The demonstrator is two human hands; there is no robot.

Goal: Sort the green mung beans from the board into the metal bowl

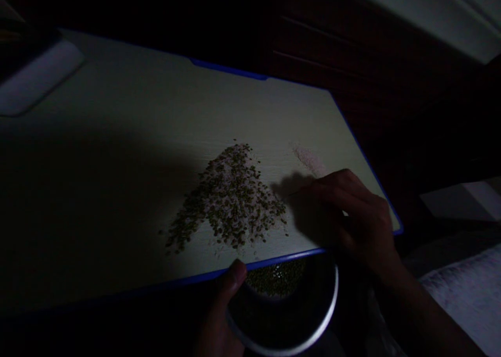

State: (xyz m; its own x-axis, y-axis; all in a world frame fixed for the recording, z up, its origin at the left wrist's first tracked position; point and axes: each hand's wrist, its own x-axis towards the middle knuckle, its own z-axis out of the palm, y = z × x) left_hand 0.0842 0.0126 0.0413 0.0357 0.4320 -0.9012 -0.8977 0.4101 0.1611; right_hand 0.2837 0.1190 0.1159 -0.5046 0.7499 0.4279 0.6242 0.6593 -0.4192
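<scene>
A spread pile of green mung beans mixed with pale, rice-like grains (235, 195) lies on the light tabletop (148, 101). My right hand (356, 211) is closed in a pinch on a thin dark stick (291, 194), whose tip reaches the pile's right edge. Just beyond that hand is a small streak of pale grains (309, 160). Below the table's near edge, my left hand (227, 305) grips the left side of a round metal bowl (331, 315), thumb up by the blue edging. Green beans (277, 278) lie inside the bowl; the tabletop hides its far rim.
Blue trim (230, 69) borders the tabletop. At the far left a pale box-like object (43, 75) rests on it. A dark reddish wooden front (313, 44) stands behind. White fabric (465, 289) lies at lower right, and the light is dim.
</scene>
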